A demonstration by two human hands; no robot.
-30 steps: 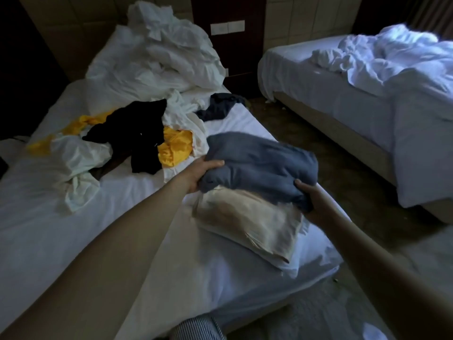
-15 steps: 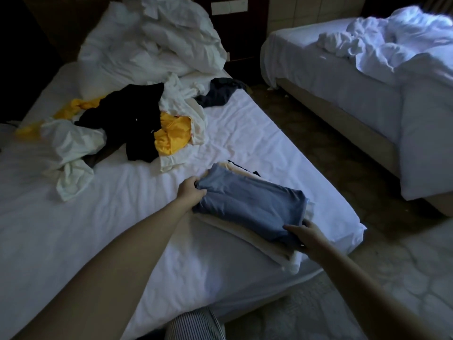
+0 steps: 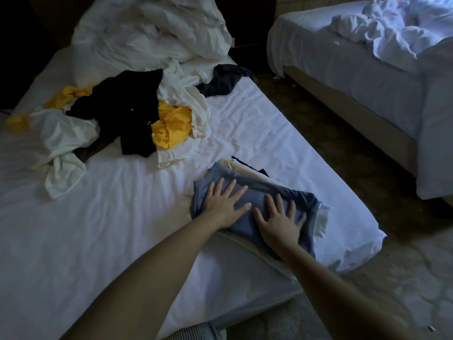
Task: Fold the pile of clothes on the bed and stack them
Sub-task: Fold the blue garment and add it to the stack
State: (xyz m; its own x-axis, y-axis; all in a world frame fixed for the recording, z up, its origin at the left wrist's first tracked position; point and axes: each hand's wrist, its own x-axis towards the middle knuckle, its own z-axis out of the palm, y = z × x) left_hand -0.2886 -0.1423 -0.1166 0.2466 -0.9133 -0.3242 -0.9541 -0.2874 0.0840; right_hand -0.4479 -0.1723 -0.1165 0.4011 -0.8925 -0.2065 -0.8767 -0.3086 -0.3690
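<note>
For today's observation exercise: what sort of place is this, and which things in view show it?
Most likely a twin hotel bedroom: the near bed, a second bed beside it, both in plain white linen, with a rumpled duvet.

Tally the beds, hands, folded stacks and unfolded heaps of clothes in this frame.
Beds: 2 (near bed, far bed)
Hands: 2 (left hand, right hand, both flat on the folded stack)
Folded stacks: 1
Unfolded heaps: 1 (unfolded heap on the near bed)
Total: 6

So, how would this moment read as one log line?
left hand: flat on blue garment | right hand: flat on it | pile: unfolded
</note>
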